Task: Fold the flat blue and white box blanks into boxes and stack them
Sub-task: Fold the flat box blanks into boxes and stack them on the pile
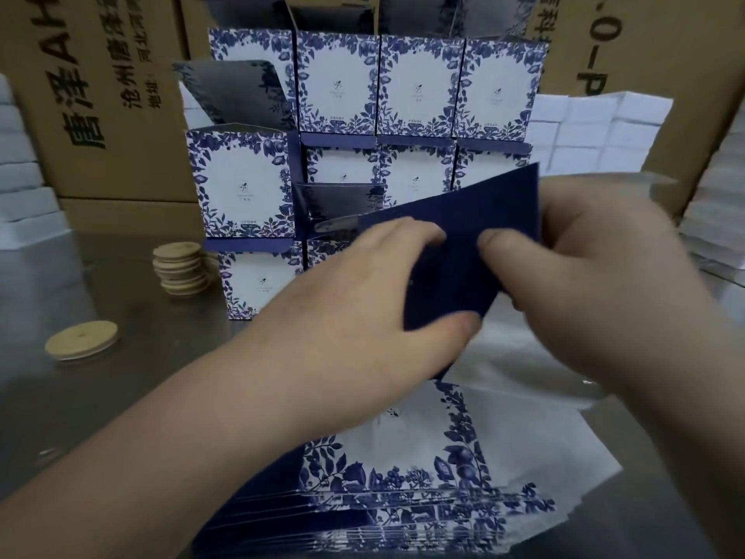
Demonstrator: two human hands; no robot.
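- On my feed both hands pinch the dark blue box blank [455, 219]: the left hand [363, 292] has its thumb at the lower edge, and the right hand [584, 268] has its thumb on the face.
- The blank is held up over the pile of flat blanks [403, 478] on the table [121, 397], in front of the stacked boxes [338, 82].
- Wooden discs [179, 268] sit left of the stack.

- We read "唐泽AH", "沧州唐泽" and "地址" on the far-left carton [100, 94].
- We read "0-P" on the far-right carton [604, 46].
- The folded boxes' [338, 82] print is too small for us to read.
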